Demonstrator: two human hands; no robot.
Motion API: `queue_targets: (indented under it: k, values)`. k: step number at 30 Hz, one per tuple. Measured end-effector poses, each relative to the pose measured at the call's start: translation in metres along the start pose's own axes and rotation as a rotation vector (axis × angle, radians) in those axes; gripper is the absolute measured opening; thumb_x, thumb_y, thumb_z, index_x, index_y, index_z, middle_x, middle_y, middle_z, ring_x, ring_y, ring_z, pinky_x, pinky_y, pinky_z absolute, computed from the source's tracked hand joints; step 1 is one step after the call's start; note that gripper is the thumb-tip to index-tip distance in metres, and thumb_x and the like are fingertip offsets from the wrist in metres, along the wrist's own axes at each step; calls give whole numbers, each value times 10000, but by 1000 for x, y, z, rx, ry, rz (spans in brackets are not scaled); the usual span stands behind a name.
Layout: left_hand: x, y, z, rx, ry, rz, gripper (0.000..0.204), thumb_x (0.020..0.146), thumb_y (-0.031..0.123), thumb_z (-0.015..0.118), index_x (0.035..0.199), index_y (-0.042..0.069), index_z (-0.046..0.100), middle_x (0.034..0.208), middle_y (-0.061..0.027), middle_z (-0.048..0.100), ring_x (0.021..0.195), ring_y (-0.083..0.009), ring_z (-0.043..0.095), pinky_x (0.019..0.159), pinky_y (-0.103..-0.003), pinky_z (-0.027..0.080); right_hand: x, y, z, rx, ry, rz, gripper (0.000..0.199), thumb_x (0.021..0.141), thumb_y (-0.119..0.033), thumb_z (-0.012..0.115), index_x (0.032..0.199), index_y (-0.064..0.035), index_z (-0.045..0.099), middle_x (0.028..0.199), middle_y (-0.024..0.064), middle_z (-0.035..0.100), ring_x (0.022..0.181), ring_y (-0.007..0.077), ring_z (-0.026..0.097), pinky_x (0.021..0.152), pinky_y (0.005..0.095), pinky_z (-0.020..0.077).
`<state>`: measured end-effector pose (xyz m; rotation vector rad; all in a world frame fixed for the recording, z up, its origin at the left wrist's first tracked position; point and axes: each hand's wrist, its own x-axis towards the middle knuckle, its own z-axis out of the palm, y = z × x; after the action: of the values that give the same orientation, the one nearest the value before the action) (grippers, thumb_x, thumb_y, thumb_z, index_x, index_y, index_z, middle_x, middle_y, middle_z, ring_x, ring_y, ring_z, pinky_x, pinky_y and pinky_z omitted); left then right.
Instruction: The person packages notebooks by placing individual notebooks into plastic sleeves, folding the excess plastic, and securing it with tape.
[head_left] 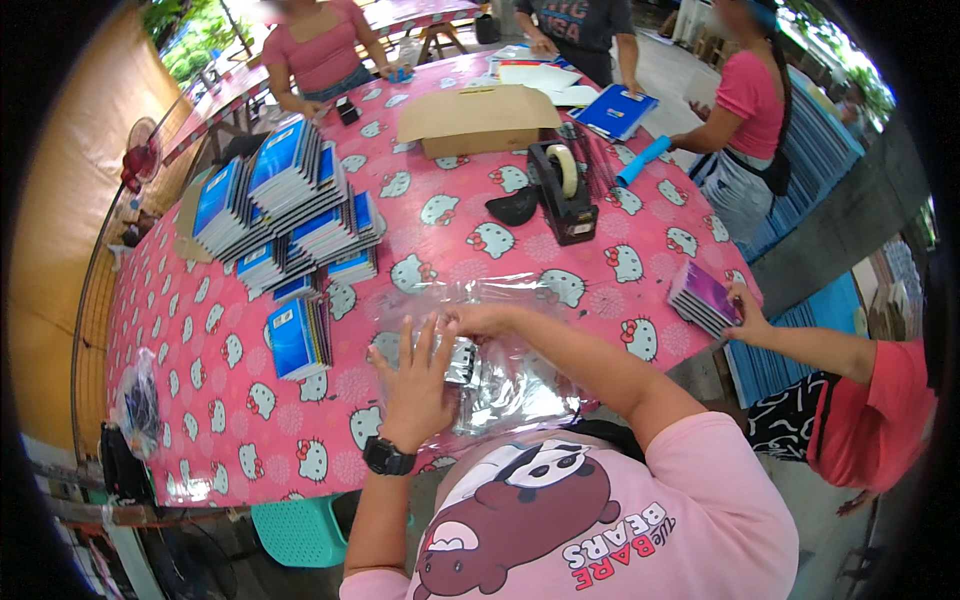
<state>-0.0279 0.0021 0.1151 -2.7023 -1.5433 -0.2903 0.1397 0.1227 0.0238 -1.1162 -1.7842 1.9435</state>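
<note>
A counter (440, 250) under pink cloth printed with white cat faces fills most of the view. On its left side stands a pile of blue notebooks (285, 165), stacked unevenly, with a smaller stack of the same kind just in front. An open brown carton (480, 118) sits toward the far side. At the near edge, in front of the person, lies clear plastic (520, 395), wrinkled and shiny, both hands over it. A green stool (298, 530) shows below the near left edge. Right of centre, near the carton, is a black tape dispenser (566, 195) with a pale roll on it. A purple stack (703, 298) lies by the right edge, where a co-worker's hand (747, 312) touches its side. The left hand (415, 375) rests palm down on the plastic, fingers extended and grasping nothing visible. The right hand (482, 319) is just beyond its fingertips, fingers curled at the plastic; whether it grips cannot be told. A black watch (388, 456) circles the left wrist. Beside the left hand, a small black-and-white item (462, 362) shows at the plastic, partly hidden.
</note>
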Motion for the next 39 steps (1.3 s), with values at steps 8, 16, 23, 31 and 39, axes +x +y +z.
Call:
queue_targets:
  k: [8,16,23,31,39]
  values:
    - [37,-18,-10,-590,388,-183,770,565,202,846,1187,33,425,1082,-132,546,986,-250,533,853,-348,430,-95,-38,40,-197,671,-507,731,684,-366,763,1237,-37,417,1080,124,527,987,230,511,859,349,403]
    - [78,22,41,-1397,290,-376,611,721,319,749,1164,16,458,946,-146,579,822,-264,570,739,-355,458,-164,-39,31,-879,1054,-257,1017,488,-332,797,1358,-67,343,1196,196,472,1117,354,443,978,435,344]
    - [-28,-4,89,-254,-239,159,651,811,466,597,1348,155,398,1443,-153,306,1315,-397,280,1057,-495,257,-240,41,-84,-822,1385,398,994,503,-369,783,1375,-161,354,1227,150,492,1134,345,466,952,501,369]
    - [21,28,126,-308,-53,-407,846,784,541,579,1446,162,213,1514,-157,81,1384,-396,40,1042,-643,94,-217,90,-133,-1240,1502,261,704,694,-287,699,1321,-142,414,1319,134,442,1238,329,367,937,545,334]
    - [9,2,135,-861,433,-448,801,831,445,561,1438,72,195,1504,-172,109,1364,-413,101,1067,-588,122,-82,41,24,-1206,537,-132,662,832,-435,554,1401,-182,326,1481,96,245,1373,295,195,1075,539,152]
